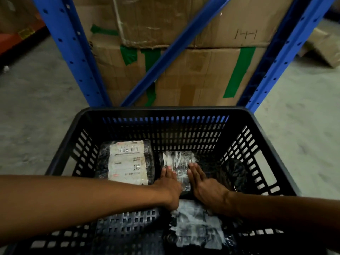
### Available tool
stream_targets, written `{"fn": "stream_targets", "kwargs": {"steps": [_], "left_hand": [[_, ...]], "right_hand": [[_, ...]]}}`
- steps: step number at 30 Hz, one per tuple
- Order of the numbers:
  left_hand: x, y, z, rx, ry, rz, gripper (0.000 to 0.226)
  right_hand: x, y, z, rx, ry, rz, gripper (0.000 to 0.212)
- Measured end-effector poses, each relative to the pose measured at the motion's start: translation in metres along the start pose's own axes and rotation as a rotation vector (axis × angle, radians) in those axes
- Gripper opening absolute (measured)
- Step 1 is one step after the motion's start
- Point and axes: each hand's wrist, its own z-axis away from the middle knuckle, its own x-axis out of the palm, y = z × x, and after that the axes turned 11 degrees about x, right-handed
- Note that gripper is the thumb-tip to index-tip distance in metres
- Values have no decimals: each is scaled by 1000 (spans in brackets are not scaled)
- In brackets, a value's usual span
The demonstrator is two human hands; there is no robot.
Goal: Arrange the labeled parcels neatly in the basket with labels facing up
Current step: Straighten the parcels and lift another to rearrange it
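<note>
We had both arms down inside the black slotted plastic basket (257, 144), which stood on the grey concrete floor (36, 116) in front of stacked brown cardboard cartons (184, 70) held in a blue steel rack (77, 57). Our left hand (170, 183) and right hand (204, 183) lay flat, fingers extended and gripping nothing, palms pressed on either side of a small black shrink-wrapped parcel (179, 162) at the middle of the basket floor. Its top was glare and crinkled film, so we could not tell whether its label faced up. Just to its left, touching or nearly so, lay a larger black wrapped parcel with a white printed label (125, 162) plainly facing up, set square toward the far wall. Nearer us, a third wrapped parcel with a pale smeared top (196, 229) lay blurred under our wrists. We judged the step in hand to be squaring the middle parcel beside the labelled one. The next move would call for checking its label side, then turning to the near parcel and sliding it into line.
</note>
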Motion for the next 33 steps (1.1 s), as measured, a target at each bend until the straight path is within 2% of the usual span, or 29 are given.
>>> {"fn": "stream_targets", "kwargs": {"steps": [2, 4, 6, 8, 10, 12, 14, 16, 18, 20, 22, 25, 27, 29, 30, 33], "left_hand": [[4, -3, 12, 12, 52, 6, 88], [7, -5, 22, 19, 136, 26, 92], [3, -9, 30, 35, 314, 111, 93], [-9, -19, 39, 86, 608, 139, 72], [-27, -31, 47, 183, 766, 228, 51], [-41, -38, 57, 333, 754, 453, 51], [-52, -42, 64, 360, 751, 607, 53], [-59, -47, 63, 260, 755, 734, 53], [-63, -53, 58, 109, 750, 828, 53], [-65, -56, 51, -5, 736, 841, 53], [-68, -53, 42, -54, 695, 778, 50], [-77, -49, 23, -119, 539, 668, 27], [-80, -45, 9, -153, 420, 595, 32], [-79, -38, -2, -117, 312, 523, 30], [-77, -33, -7, -87, 239, 468, 29], [-67, -19, -18, -28, 52, 267, 7]], "right_hand": [[-10, 2, 5, -46, -31, 41, 60], [-26, 13, 12, -56, -46, -29, 60], [-47, 34, 23, -106, -3, -311, 49], [-70, 56, 36, -157, 129, -627, 27], [-87, 80, 42, -94, 248, -763, 27], [-96, 96, 44, -9, 274, -977, 33], [-97, 99, 42, 101, 273, -1319, 41], [-93, 93, 39, 245, 121, -1686, 47], [-84, 86, 33, 269, -36, -1849, 51], [-77, 77, 25, 261, -70, -1849, 44], [-72, 69, 9, 352, -67, -1834, 30], [-56, 57, -22, 493, -41, -1794, 26], [-41, 48, -44, 558, -37, -1691, 23], [-26, 37, -63, 639, -72, -1619, 26], [-20, 32, -70, 682, -82, -1555, 30], [-17, 24, -80, 702, -105, -1126, 40]]}}
